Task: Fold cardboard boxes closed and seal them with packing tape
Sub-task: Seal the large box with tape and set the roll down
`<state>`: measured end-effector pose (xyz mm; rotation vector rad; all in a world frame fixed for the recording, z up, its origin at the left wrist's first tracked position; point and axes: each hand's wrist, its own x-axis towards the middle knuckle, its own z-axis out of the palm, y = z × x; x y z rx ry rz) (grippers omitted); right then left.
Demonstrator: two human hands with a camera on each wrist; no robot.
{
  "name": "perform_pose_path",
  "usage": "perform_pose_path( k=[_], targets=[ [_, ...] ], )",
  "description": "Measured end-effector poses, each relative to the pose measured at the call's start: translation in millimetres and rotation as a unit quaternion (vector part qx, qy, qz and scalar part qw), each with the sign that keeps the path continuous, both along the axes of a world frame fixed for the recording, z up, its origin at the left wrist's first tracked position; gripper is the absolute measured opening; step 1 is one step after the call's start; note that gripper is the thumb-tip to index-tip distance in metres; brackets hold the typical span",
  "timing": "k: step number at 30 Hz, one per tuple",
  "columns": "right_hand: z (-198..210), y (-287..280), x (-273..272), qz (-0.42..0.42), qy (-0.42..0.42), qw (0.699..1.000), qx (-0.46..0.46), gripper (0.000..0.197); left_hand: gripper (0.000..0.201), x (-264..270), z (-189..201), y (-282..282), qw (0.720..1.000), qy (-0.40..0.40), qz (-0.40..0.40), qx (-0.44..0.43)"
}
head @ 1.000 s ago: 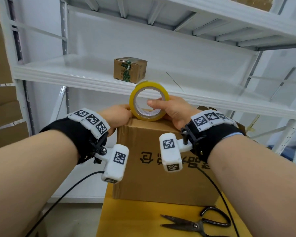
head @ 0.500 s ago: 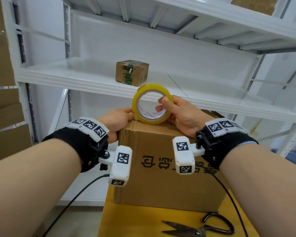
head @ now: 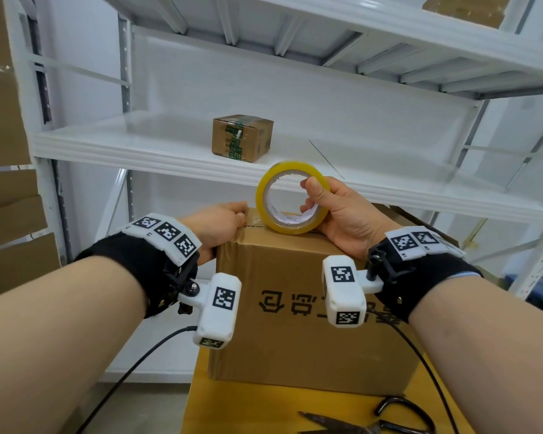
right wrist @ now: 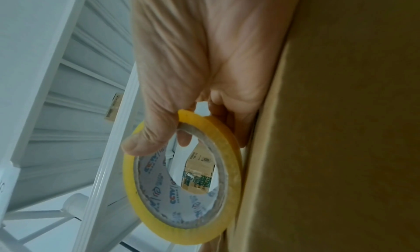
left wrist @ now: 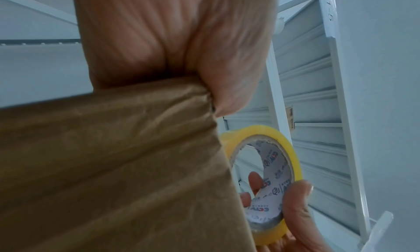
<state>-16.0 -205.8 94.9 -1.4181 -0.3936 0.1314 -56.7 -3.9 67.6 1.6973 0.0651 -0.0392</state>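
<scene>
A brown cardboard box (head: 311,324) with dark printed characters stands on a yellow table (head: 264,411). A yellow roll of packing tape (head: 290,228) stands on edge on the box's top, and my right hand (head: 336,211) grips it, thumb on the outer rim and fingers through the core. The same roll (right wrist: 181,180) shows in the right wrist view, against the box (right wrist: 341,130). My left hand (head: 215,225) presses on the box's top left corner, over tape laid down the edge. In the left wrist view the palm (left wrist: 181,49) sits on the box (left wrist: 102,166) beside the roll (left wrist: 288,159).
Black scissors (head: 389,421) lie on the table in front of the box. A small taped carton (head: 242,137) sits on the white shelf (head: 107,145) behind. More cardboard (head: 7,214) is stacked at the far left. Cables hang from both wrist cameras.
My right hand has carried the tape roll to the right along the box's top, away from the left hand, which stays at the left corner.
</scene>
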Motion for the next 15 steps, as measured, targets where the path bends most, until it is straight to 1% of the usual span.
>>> perform_pose_path(
  k=[5,7,9,11,13,15],
  targets=[
    [1.7,1.8,-0.5,-0.008,0.004,1.0,0.005,0.052,0.033,-2.0,4.5,-0.1,0.999,0.019,0.004,0.032],
    [2.5,2.6,-0.6,-0.01,0.01,1.0,0.006,0.048,0.029,-3.3,9.3,-1.0,0.996,0.039,0.006,0.079],
    [2.3,3.1,-0.6,-0.01,0.013,1.0,0.002,0.041,0.035,-3.6,13.0,-2.3,0.988,0.045,0.013,0.149],
    [0.8,4.0,-0.3,-0.008,0.009,1.0,-0.011,0.038,0.042,-3.0,16.3,-4.1,0.964,0.031,0.017,0.262],
    [-0.5,5.2,-0.6,-0.004,0.003,1.0,-0.02,0.043,0.042,-2.1,21.0,-7.0,0.927,0.006,0.016,0.375],
    [-0.9,5.1,-0.3,0.002,-0.002,1.0,-0.028,0.047,0.038,-3.9,27.1,-12.5,0.904,-0.002,0.009,0.427]
  ],
)
